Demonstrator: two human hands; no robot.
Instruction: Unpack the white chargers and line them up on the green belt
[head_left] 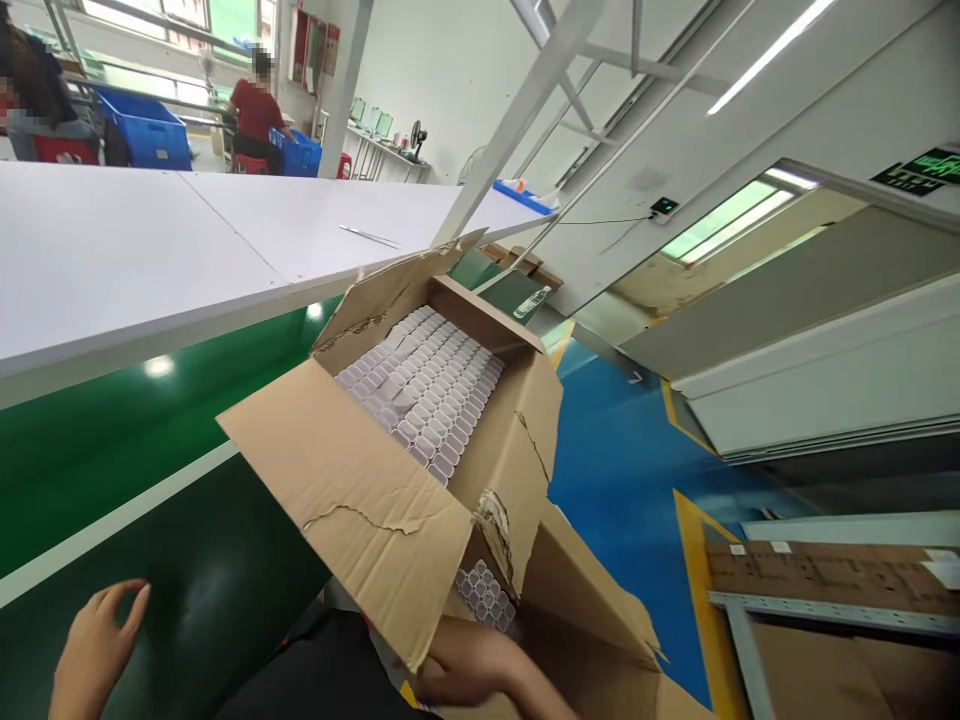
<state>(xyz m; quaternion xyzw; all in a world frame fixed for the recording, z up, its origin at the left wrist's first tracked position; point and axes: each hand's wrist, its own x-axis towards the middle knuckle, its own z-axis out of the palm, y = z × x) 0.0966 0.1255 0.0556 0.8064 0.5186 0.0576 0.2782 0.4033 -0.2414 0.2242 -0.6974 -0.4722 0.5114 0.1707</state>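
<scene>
My left hand is at the lower left above a dark green surface, its fingers loosely curved and nothing visible in it. At the bottom centre, my right hand is beside the lower corner of a cardboard flap; its fingers are mostly hidden. That flap belongs to an open cardboard box, tilted in view, with torn edges. Rows of small clear plastic pieces fill its inside. A second open carton adjoins it below, and more clear pieces show within.
A long white table runs along the left, with a thin metal tool on it. A slanted white post rises behind the box. Blue floor and shelving are at right. Two people sit by blue bins far back.
</scene>
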